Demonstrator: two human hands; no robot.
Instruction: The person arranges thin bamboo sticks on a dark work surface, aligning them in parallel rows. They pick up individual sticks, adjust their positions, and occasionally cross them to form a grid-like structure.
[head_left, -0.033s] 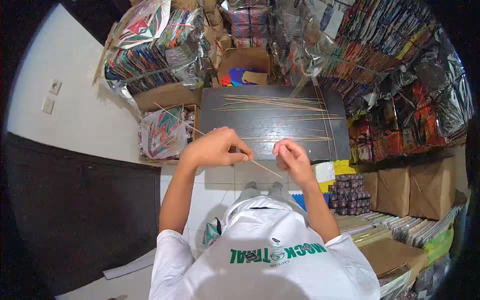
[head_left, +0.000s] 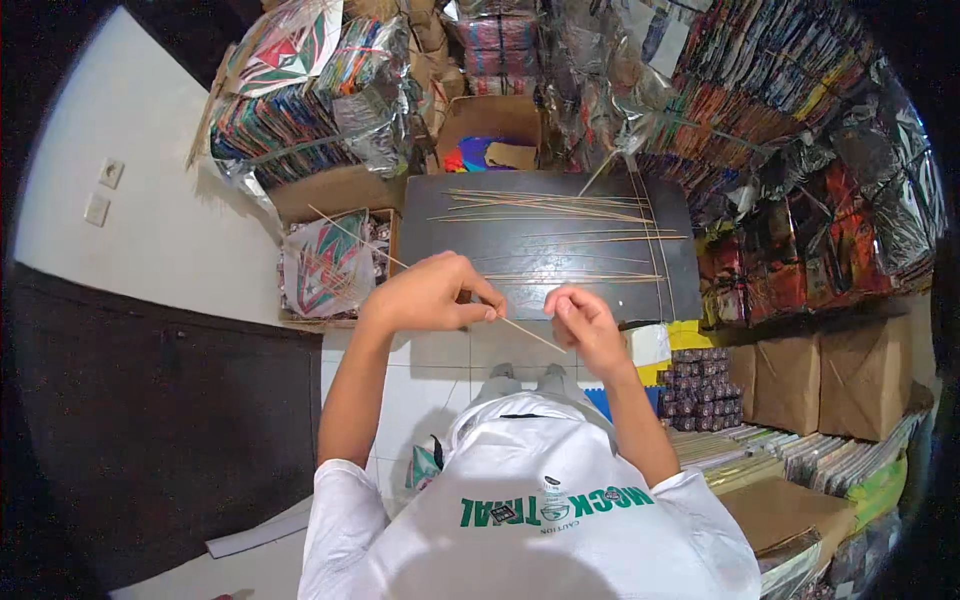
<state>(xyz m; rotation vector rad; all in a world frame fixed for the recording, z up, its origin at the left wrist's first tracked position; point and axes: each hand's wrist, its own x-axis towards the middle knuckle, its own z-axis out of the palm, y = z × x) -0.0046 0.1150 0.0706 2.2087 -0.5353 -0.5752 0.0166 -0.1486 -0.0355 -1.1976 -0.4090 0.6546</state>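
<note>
My left hand (head_left: 432, 296) is closed, thumb and forefinger pinching a thin bamboo stick (head_left: 535, 336). The stick slants from the upper left, passes behind that hand and ends in front of my right hand's side. Just to the right, my right hand (head_left: 590, 328) is raised with thumb and fingers curled together. Whatever it may hold is too small to make out. Beyond both hands, several similar sticks (head_left: 550, 203) lie on a low dark table (head_left: 425, 245), some grouped at the far side and others nearer me.
Left of the table sits an open box (head_left: 393, 240) holding a printed sheet (head_left: 325, 265). Wrapped stacks of sheets (head_left: 290, 130) rise at the back left, with more (head_left: 770, 60) at the right. A pile of small dark cubes (head_left: 700, 390) stands near brown parcels (head_left: 860, 375).
</note>
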